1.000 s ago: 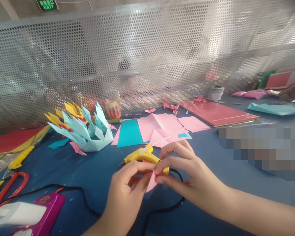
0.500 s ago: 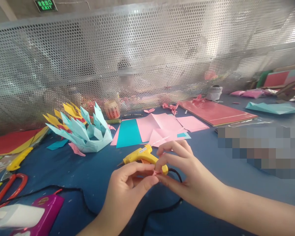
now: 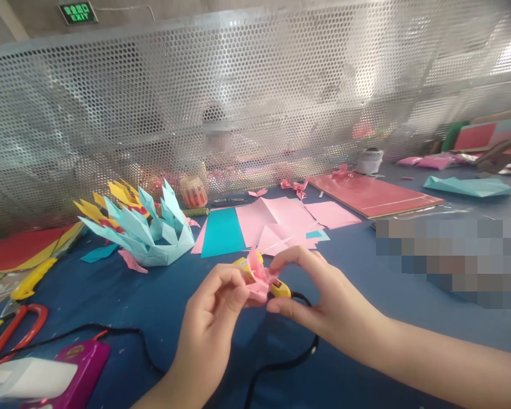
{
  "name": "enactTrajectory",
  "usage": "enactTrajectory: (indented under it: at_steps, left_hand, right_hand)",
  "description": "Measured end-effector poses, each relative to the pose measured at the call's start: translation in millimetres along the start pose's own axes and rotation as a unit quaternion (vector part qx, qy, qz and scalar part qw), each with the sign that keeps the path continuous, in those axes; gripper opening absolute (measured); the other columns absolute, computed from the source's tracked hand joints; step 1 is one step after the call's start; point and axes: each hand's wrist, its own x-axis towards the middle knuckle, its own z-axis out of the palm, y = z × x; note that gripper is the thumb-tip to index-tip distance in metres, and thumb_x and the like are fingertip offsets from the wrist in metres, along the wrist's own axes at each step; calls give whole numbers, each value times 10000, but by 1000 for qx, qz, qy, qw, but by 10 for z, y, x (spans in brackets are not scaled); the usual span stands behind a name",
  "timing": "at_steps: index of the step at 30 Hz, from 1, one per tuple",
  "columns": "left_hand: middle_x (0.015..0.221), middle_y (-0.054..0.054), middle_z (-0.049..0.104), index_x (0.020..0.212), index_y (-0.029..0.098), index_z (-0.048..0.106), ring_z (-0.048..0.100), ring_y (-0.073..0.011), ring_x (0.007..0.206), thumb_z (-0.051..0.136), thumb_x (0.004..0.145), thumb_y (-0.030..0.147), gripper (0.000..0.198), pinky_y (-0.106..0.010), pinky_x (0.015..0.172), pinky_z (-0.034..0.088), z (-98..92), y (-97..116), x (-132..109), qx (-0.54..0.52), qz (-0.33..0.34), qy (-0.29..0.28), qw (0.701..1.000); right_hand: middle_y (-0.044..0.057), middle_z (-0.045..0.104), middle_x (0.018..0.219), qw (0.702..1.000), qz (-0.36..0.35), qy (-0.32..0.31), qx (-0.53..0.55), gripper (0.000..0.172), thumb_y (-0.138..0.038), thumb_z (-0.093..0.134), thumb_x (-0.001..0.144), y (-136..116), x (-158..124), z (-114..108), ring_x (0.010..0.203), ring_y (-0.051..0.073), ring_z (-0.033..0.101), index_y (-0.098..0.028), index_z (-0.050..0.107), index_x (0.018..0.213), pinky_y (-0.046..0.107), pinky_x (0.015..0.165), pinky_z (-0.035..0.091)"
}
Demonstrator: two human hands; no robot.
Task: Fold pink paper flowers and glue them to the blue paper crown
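Note:
A small pink folded-paper flower with pointed petals is held up in the middle of the head view. My left hand is closed, pinching its left side between thumb and fingers. From the right, my right hand has its index fingertip and thumb curved about the flower's edge, touching it lightly. Behind the flower lies a yellow glue gun, mostly hidden by the paper and my fingers. Its black cord curls over the blue tabletop below my hands.
Beyond my hands are pink paper sheets and a teal sheet. A light-blue folded-paper ring of points stands left. Red-handled scissors, a yellow-handled cutter and a purple tape dispenser lie near left. A red board lies back right.
The pink flower has come up into view, its petals opened out between my hands. My right thumb and index finger have spread apart, and the flower now covers more of the glue gun.

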Motion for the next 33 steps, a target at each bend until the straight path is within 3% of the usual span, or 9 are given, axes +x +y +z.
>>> enactTrajectory:
  at_steps: [2, 6, 9, 11, 12, 18, 24, 31, 33]
  left_hand:
    - [849, 31, 594, 794, 231, 588, 622, -118, 821, 541, 898, 302, 134, -226, 781, 537, -11, -17, 3, -15, -1, 2, 1000]
    - [901, 9, 596, 810, 221, 578, 595, -141, 901, 525, 903, 352, 169, -270, 854, 502, -4, -33, -7, -47, -3, 3, 999]
    - [941, -5, 618, 760, 204, 545, 594, -144, 935, 545, 894, 330, 185, -248, 854, 488, 12, -30, -15, -64, -14, 0, 998]
    - [983, -4, 630, 831, 217, 561, 603, -135, 947, 576, 877, 292, 90, -216, 825, 493, 25, -30, -13, -74, -23, -1, 997]
    - [1001, -4, 638, 882, 227, 566, 610, -135, 953, 602, 860, 280, 67, -212, 817, 499, 32, -31, -10, -78, -26, -2, 997]
    - [976, -13, 703, 1005, 237, 614, 659, -162, 934, 795, 662, 284, 390, -243, 857, 516, 70, -38, -6, -73, -35, -14, 997]
    - [894, -29, 750, 811, 190, 721, 687, -165, 875, 720, 756, 242, 76, -232, 822, 537, 58, 5, 12, -23, -83, -5, 996]
    - [870, -19, 751, 854, 211, 709, 699, -172, 789, 706, 747, 219, 108, -253, 729, 563, 83, -19, -3, -10, -74, 7, 997]
    - [893, -26, 753, 853, 217, 708, 702, -188, 802, 731, 703, 187, 155, -272, 742, 565, 84, -24, -12, -5, -63, 0, 998]
  right_hand:
    - [-12, 614, 932, 999, 22, -4, 37, 189, -227, 663, 818, -8, 14, -6, 887, 170, 564, -243, 516, 935, 328, 810, 445]
    - [17, 630, 971, 988, 64, 33, 134, 180, -287, 648, 823, -27, 50, -18, 917, 178, 569, -230, 568, 975, 332, 842, 435]
    - [29, 653, 845, 955, 132, 2, 264, 159, -343, 624, 836, -21, 72, -12, 785, 165, 606, -196, 599, 892, 320, 741, 481]
    - [20, 640, 759, 936, 158, -18, 314, 167, -344, 625, 832, -8, 78, 1, 702, 148, 608, -181, 589, 829, 297, 670, 496]
    - [12, 627, 742, 933, 162, -17, 321, 157, -331, 624, 832, -1, 77, 9, 686, 142, 606, -181, 577, 820, 290, 656, 498]
    - [-19, 560, 786, 929, 157, 19, 336, 97, -224, 612, 826, -10, 35, 41, 665, 105, 572, -200, 525, 862, 256, 626, 490]
    - [-18, 570, 760, 946, 140, 15, 290, 54, -184, 606, 823, -79, -6, 34, 697, 112, 559, -195, 556, 839, 260, 671, 488]
    - [-10, 603, 797, 933, 132, -11, 335, 40, -208, 594, 841, -93, -20, 75, 742, 128, 609, -205, 560, 863, 268, 698, 509]
    - [-14, 594, 792, 943, 126, -2, 309, 67, -172, 588, 831, -97, -29, 84, 733, 127, 596, -212, 559, 877, 261, 676, 497]
